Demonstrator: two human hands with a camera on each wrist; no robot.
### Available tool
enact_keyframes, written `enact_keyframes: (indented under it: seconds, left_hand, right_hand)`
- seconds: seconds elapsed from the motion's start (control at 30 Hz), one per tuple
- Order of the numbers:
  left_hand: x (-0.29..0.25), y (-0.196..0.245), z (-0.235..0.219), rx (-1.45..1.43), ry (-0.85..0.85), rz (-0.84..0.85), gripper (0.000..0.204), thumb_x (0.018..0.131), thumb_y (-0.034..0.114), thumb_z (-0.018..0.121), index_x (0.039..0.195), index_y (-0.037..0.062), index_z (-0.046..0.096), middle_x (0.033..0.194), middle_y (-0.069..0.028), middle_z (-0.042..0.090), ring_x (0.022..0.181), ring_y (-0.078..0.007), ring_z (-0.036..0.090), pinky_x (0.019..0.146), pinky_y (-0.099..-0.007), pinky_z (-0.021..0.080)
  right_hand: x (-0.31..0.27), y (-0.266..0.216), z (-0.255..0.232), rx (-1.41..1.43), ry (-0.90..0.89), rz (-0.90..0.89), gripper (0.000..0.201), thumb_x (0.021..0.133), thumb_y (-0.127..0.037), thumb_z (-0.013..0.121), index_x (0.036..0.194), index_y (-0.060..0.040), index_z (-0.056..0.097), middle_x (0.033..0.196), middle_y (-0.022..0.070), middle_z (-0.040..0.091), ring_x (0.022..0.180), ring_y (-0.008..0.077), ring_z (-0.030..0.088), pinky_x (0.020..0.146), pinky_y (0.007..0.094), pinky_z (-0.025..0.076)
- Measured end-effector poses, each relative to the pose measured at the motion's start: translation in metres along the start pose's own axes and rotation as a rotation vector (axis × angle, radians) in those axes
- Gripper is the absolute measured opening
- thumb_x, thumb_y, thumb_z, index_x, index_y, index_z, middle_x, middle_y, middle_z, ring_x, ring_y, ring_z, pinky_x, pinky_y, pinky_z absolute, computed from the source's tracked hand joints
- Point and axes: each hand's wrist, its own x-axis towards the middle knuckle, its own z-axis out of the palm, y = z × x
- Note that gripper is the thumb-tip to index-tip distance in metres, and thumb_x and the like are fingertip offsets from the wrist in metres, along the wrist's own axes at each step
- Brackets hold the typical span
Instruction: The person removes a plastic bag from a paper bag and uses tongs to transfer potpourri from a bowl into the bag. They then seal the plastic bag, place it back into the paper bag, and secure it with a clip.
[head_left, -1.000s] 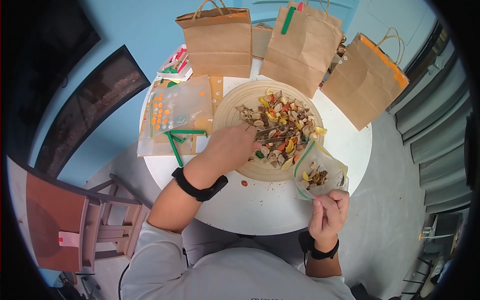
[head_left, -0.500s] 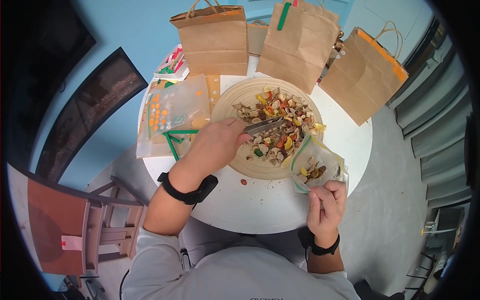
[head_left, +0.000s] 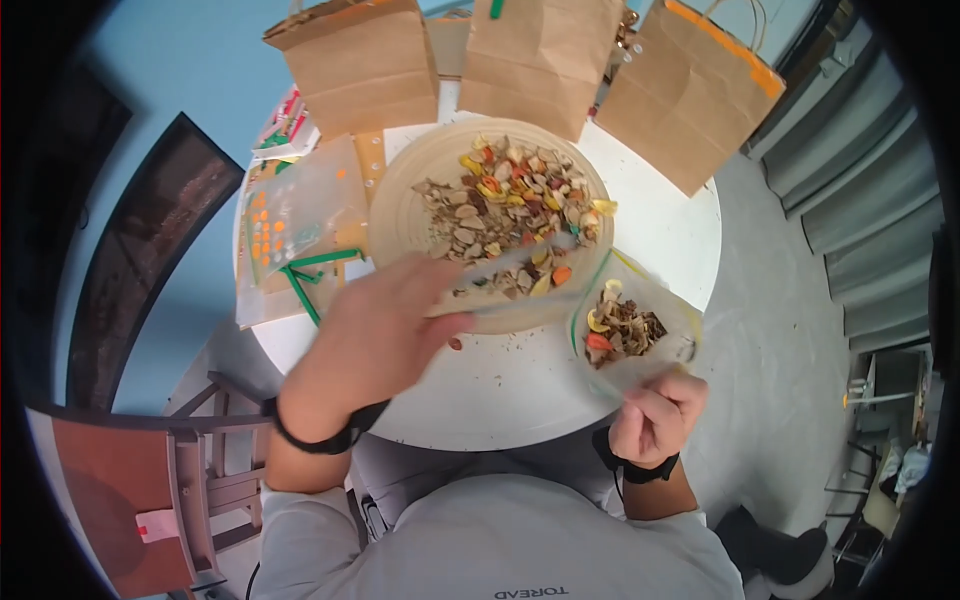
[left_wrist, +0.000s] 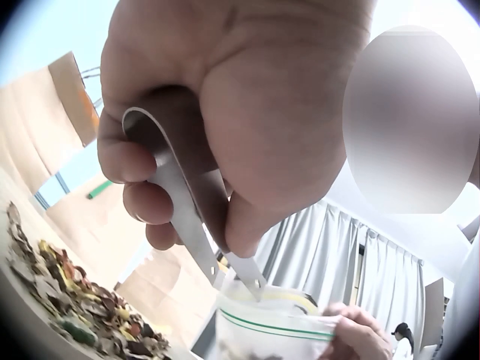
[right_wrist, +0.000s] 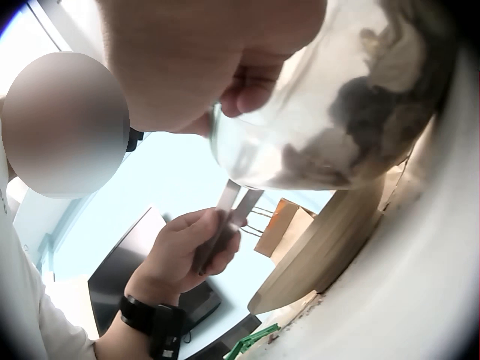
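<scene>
My left hand [head_left: 385, 320] grips metal tongs [left_wrist: 187, 202] by their bent end, the two arms pointing toward the bag. In the head view the tongs are motion-blurred, their arms spread over the edge of the plate. My right hand [head_left: 660, 410] pinches the near rim of a clear zip bag [head_left: 655, 370] with a green seal line. The bag's mouth gapes, and dried petals and pods [head_left: 625, 330] lie inside. Left of the bag, a round wooden plate [head_left: 395, 190] carries a wide heap of potpourri [head_left: 510, 190] in brown, yellow and orange.
Three brown paper bags [head_left: 535, 60] stand along the back of the white round table [head_left: 480, 400]. At the left lie a clear bag with orange dots [head_left: 320, 190] and green clips [head_left: 325, 257]. A box of coloured clips [head_left: 285, 130] sits behind them.
The tongs have moved from the heap toward the zip bag, and their arms have spread. More pieces, including an orange one, now show inside the bag. The head view has shifted.
</scene>
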Motion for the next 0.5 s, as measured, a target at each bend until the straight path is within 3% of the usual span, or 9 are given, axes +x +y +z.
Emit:
enact_keyframes:
  seconds: [0.07,0.13,0.23,0.5]
  left_hand:
    - [-0.012,-0.009,-0.005,-0.001,-0.016,-0.095,0.039,0.087,0.019,0.082,0.118,0.0010,0.067,0.099,-0.0168,0.068,0.084,-0.0379,0.069,0.070,-0.0443,0.055]
    - [-0.020,-0.014,-0.005,0.041,-0.034,-0.161,0.038,0.088,0.022,0.081,0.118,0.0028,0.068,0.097,-0.0156,0.068,0.086,-0.0392,0.069,0.070,-0.0460,0.056]
    - [-0.025,-0.015,0.013,0.113,-0.034,-0.087,0.039,0.087,0.017,0.082,0.119,0.0007,0.067,0.098,-0.0175,0.067,0.083,-0.0358,0.070,0.069,-0.0433,0.055]
    - [-0.002,0.005,0.062,0.232,-0.126,-0.192,0.039,0.096,0.031,0.071,0.119,0.0010,0.062,0.103,-0.0129,0.064,0.091,-0.0333,0.070,0.071,-0.0443,0.057]
  right_hand:
    - [-0.014,0.002,-0.006,0.009,0.085,-0.002,0.008,0.093,-0.015,0.069,0.092,-0.0072,0.069,0.098,0.0088,0.048,0.075,0.0193,0.054,0.066,0.0321,0.044]
    - [-0.021,0.005,-0.011,0.009,0.129,-0.007,0.022,0.100,-0.026,0.064,0.089,-0.0067,0.067,0.099,0.0090,0.045,0.077,0.0186,0.052,0.069,0.0323,0.044]
    - [-0.018,0.008,-0.008,0.035,0.140,-0.007,0.022,0.100,-0.025,0.065,0.089,-0.0066,0.067,0.098,0.0081,0.046,0.078,0.0185,0.051,0.069,0.0311,0.042]
    - [0.017,-0.003,0.007,-0.057,-0.020,0.047,0.007,0.088,-0.010,0.070,0.093,-0.0071,0.071,0.092,0.0095,0.053,0.079,0.0222,0.053,0.067,0.0316,0.043]
